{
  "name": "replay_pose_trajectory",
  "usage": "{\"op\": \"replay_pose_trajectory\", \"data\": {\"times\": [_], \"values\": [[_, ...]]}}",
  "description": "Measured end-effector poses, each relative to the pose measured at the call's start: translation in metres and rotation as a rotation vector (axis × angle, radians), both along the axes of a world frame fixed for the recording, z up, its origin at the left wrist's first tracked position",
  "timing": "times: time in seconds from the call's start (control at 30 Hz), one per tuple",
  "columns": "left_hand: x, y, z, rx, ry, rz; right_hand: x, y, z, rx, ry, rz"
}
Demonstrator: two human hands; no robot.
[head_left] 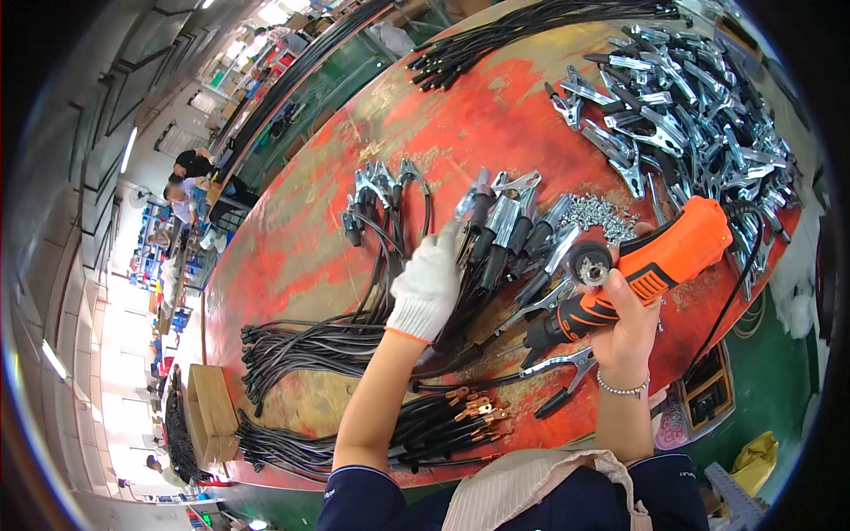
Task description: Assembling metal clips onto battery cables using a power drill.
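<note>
My left hand [425,288], in a white knit glove, reaches over the middle of the table. Its fingers are closed on a silver spring clamp [471,199], blurred by motion. My bare right hand [627,332] is wrapped round an orange and black power screwdriver [655,270], whose black tip points toward the lower left. Several clamps with black cables [505,230] lie just right of the glove, and another clamped group [376,190] lies left of it. Below the screwdriver is a loose-looking clamp [575,367] on a black cable.
A large heap of silver clamps [673,115] covers the right far side of the red, worn table [310,230]. Small screws [598,215] lie in a pile behind the screwdriver. Cable bundles [301,350] and copper-lugged cables [469,411] lie nearer me. A cardboard box [211,411] stands at the left.
</note>
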State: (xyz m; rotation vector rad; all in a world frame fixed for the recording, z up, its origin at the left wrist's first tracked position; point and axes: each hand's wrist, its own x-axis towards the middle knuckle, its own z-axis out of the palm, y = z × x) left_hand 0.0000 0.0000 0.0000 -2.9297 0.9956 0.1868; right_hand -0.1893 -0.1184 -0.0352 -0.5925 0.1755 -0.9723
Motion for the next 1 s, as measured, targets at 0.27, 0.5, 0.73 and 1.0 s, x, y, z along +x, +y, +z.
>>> {"op": "replay_pose_trajectory", "data": {"times": [0.27,0.5,0.73,1.0], "values": [[0.005,0.02,0.023,-0.168,-0.684,-0.276,-0.01,-0.001,-0.001,0.141,0.085,-0.025],[0.0,0.031,0.045,-0.595,-0.764,-0.265,0.002,0.01,0.008,0.098,0.02,0.009],[-0.032,0.035,0.039,-0.77,-0.419,-0.102,0.003,0.015,0.009,0.15,0.035,0.062],[-0.061,0.05,0.034,-0.773,-0.155,-0.037,0.009,0.031,0.017,0.105,0.019,0.161]]}}
